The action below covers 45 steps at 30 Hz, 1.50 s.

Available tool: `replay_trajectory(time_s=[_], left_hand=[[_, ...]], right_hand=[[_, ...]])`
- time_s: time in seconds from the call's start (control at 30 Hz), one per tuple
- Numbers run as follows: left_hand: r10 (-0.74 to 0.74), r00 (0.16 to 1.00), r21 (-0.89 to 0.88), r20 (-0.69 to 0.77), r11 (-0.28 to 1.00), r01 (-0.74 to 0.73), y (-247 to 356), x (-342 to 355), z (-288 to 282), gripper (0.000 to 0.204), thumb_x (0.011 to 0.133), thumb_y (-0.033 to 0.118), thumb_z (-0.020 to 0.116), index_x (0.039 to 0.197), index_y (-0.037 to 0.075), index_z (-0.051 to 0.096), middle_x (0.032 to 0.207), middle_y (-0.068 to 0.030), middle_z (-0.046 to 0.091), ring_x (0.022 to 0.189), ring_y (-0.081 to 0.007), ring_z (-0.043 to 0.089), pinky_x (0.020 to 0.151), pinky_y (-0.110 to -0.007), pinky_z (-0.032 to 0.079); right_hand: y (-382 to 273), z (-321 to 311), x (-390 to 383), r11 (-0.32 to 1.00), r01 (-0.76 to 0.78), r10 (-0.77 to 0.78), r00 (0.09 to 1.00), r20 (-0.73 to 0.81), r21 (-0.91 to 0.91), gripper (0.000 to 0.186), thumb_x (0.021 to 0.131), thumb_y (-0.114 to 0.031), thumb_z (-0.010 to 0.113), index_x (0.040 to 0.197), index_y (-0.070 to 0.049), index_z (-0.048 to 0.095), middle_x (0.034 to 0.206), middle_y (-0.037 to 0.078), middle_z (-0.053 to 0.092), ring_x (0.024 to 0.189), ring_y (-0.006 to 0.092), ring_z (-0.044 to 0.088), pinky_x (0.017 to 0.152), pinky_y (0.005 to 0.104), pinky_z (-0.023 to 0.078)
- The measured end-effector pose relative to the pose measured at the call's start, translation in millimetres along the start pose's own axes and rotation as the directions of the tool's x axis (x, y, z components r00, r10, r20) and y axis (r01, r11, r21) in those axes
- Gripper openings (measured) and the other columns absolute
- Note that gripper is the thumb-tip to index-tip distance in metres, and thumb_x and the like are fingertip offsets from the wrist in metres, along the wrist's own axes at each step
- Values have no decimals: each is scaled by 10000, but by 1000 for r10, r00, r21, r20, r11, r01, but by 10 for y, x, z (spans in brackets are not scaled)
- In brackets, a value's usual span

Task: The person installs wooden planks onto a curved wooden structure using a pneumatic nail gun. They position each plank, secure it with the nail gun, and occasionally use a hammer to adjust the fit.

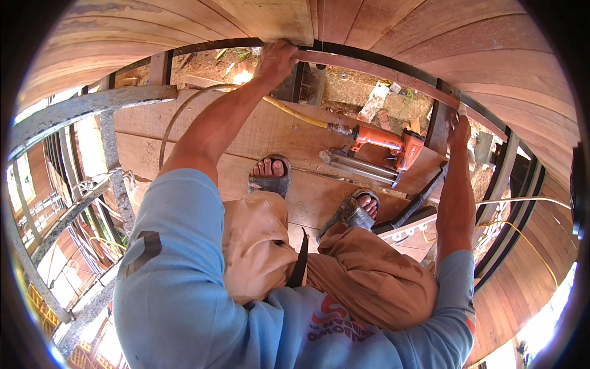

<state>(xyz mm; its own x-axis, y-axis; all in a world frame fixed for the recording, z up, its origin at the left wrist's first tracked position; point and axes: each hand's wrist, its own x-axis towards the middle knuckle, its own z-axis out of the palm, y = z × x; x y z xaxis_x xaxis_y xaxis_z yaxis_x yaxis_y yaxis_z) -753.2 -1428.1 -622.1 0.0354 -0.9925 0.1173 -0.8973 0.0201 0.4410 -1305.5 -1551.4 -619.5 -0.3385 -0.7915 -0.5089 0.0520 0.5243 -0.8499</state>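
A long, narrow reddish wooden board [375, 69] runs along the dark metal frame at the lower edge of the plank wall. My left hand [276, 63] is closed around its left end, with the fingertips partly hidden behind the wall's edge. Farther right, my right hand [458, 129] grips the same board near an upright, its fingers curled and partly out of sight. Between my arms, an orange nail gun [384, 144] lies on the wooden planks, joined to a yellow air hose [295, 114]. Neither hand touches it.
My sandalled feet rest on the plank platform [209, 132]. A black-handled tool [418, 197] lies by my right foot. Metal scaffold bars [92, 111] stand at the left. Beyond the platform's far edge is ground with wood scraps [373, 101]. A thin yellow cord [522, 237] hangs at the right.
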Motion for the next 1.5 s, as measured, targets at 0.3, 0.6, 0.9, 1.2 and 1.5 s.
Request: replay_trajectory(time_s=[0.3,0.6,0.9,1.2,1.5], left_hand=[[-29,1000,-7,-2,1000,29,73,29,-17,199,842,147,717,1029,88,687,1090,-151,624,1064,-395,584,921,-486,487],[0,1000,-3,-5,1000,0,-43,30,19,285,832,154,729,1105,96,677,1110,-159,614,1068,-380,586,929,-481,484],[18,1000,9,-18,1000,-17,-4,64,120,291,785,140,767,1065,75,716,1086,-151,645,1047,-379,596,919,-471,495],[5,1000,-26,-20,1000,-5,-5,43,70,289,795,130,770,1072,72,708,1069,-156,634,1057,-379,585,909,-472,489],[-7,1000,13,25,1000,7,-34,44,68,336,823,163,747,1138,66,684,1126,-161,645,1106,-369,586,971,-468,475]], right_hand=[[74,-84,118,1000,9,-9,1000,-1,27,552,896,-408,728,1285,-49,573,1147,70,606,1071,178,584,784,331,511],[13,66,-29,999,-28,28,1000,-8,27,488,949,-344,662,1345,-73,568,1184,32,593,1047,166,596,825,338,503],[266,28,173,688,417,-528,849,-16,-594,382,899,-190,612,1261,-83,669,1091,123,675,981,239,624,867,381,502],[79,407,-475,183,560,-559,736,383,-808,608,821,-152,648,1414,-100,522,1495,125,469,1357,373,442,1118,461,387],[79,448,-576,122,498,-405,815,415,-859,706,860,-210,642,1520,-163,397,1603,45,322,1397,363,407,1122,509,366]])
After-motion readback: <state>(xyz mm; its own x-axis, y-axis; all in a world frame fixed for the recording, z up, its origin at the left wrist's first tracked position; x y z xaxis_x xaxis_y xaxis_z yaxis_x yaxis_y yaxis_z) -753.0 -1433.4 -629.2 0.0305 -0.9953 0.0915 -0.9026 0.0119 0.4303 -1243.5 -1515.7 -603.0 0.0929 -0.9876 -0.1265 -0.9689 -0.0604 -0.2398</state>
